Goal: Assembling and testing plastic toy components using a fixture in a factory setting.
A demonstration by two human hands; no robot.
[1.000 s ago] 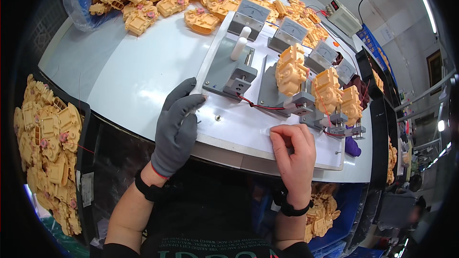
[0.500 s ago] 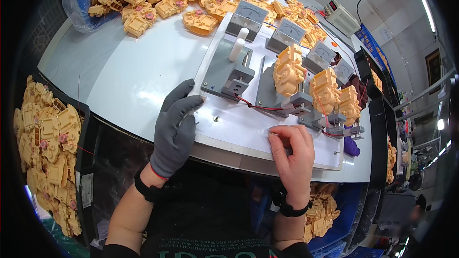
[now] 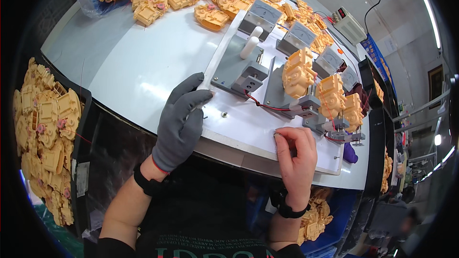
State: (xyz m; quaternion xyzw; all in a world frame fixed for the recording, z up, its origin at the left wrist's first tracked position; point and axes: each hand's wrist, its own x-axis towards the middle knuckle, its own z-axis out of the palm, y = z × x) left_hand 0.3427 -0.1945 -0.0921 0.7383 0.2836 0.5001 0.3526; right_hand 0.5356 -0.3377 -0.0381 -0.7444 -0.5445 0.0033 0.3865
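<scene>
My left hand (image 3: 180, 124), in a grey glove, is closed around the left edge of a white board (image 3: 234, 131) at its near corner. One bare fingertip pokes out of the glove. Over the board's front part, my bare right hand (image 3: 299, 155) has its thumb and forefinger pressed together; what lies between them, if anything, is hidden. Nearest my left hand stands a grey fixture (image 3: 234, 62) with two white pegs (image 3: 249, 48) and nothing mounted on it. Further right, yellow plastic housings (image 3: 298, 72) sit upright on similar fixtures, joined by red and black wires (image 3: 267, 108).
Analog meters (image 3: 262, 14) line the board's back. Behind them spreads a heap of yellow housings (image 3: 210, 16). A black bin (image 3: 82, 129) at the left holds more. A power supply (image 3: 348, 26) stands far right, and a purple object (image 3: 350, 153) lies by the board's right end.
The view has shifted a little, so the board and fixtures appear further right. Both hands keep nearly the same pose and place on the board.
</scene>
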